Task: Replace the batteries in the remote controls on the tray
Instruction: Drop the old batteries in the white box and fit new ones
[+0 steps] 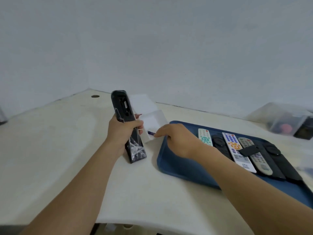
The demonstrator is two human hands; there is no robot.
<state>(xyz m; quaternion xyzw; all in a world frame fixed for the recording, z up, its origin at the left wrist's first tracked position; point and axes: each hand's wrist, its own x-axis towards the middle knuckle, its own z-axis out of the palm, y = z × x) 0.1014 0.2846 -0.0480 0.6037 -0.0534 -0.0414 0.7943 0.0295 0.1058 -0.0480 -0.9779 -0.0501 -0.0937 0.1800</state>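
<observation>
On the white table [59, 150], both forearms reach in from the near edge. The left hand [122, 133] is wrapped around a black remote [128, 126], holding it tilted up with the open battery bay facing the camera. The right hand [176, 138] stretches over the blue tray's [177, 168] corner, fingertips pinching a purple battery [151, 132] at a small white box [152, 122]. Farther right, six more remotes [240, 150] lie side by side on the tray, with a loose black cover [249, 150] on top. A clear bin [288, 122] sits by the wall.
</observation>
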